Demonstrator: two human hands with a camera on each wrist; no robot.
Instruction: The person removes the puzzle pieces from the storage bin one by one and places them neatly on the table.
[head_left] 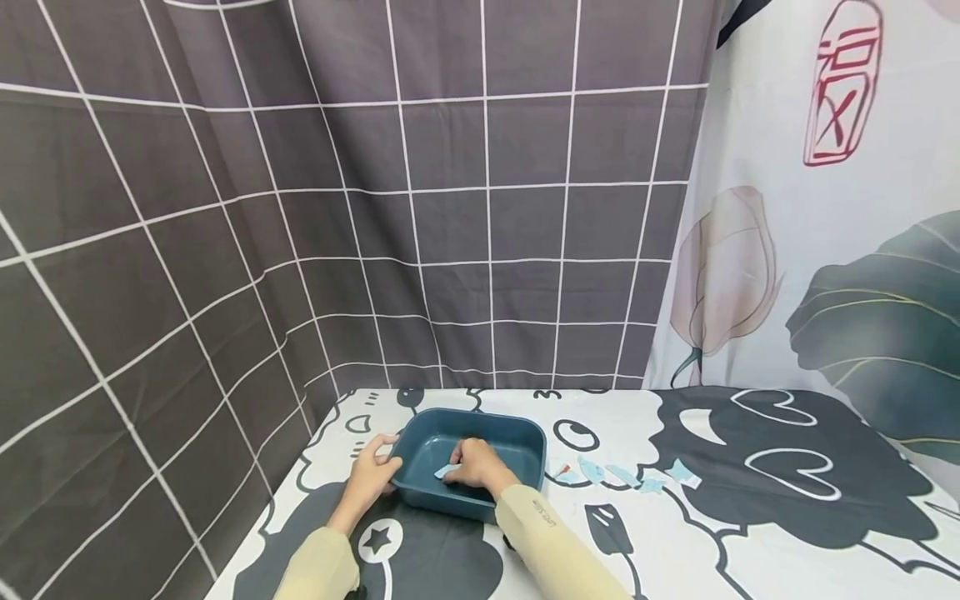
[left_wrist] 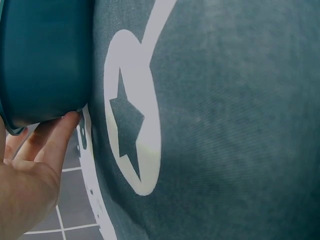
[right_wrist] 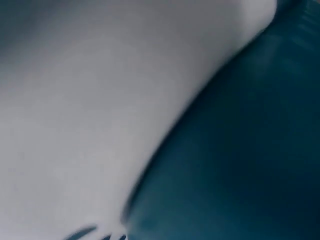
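A dark teal plastic basin (head_left: 468,504) sits on the patterned tablecloth. My left hand (head_left: 371,471) grips its left end, with the thumb at the rim and the fingers against the outer wall. The left wrist view shows those fingers (left_wrist: 62,137) along the outside of the basin (left_wrist: 47,60). Inside the basin, my right hand (head_left: 477,463) pinches a small light blue piece (head_left: 446,472), thin like paper or cloth. The right wrist view is blurred and shows basin wall (right_wrist: 250,150) and pale cloth, with no fingers in sight.
Several light blue scraps (head_left: 591,470) lie in a row to the right of the basin, one near it with a red mark. The tablecloth (head_left: 600,567) has black-and-white cartoon prints. A dark grid curtain (head_left: 450,225) hangs behind and at left, a floral one (head_left: 750,275) at right.
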